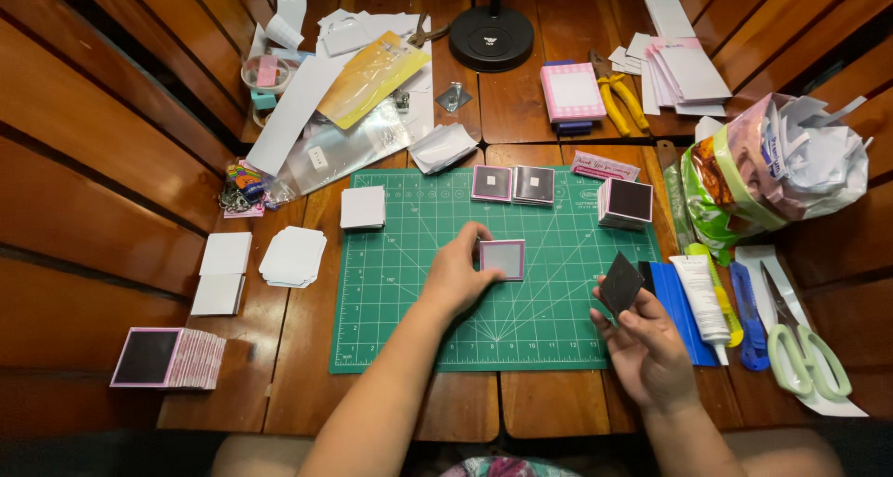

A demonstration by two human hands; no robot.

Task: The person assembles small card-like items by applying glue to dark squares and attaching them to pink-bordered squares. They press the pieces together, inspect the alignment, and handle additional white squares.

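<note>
While my left hand (456, 274) pins the pink-framed square (502, 259) flat on the green cutting mat (400, 300), my right hand (646, 347) fingers (621, 321) pinch a black square (620, 284), raised clear for placement.

- One green cutting mat (400, 291)
- Two hands: left hand (456, 277), right hand (646, 347)
- One pair of scissors (800, 347)
- One yellow pliers (619, 100)
- One white tube (702, 296)

Yellow pliers (621, 102) beside pink box (572, 90); green scissors (807, 356) at right; black lamp base (490, 36) at top.
</note>
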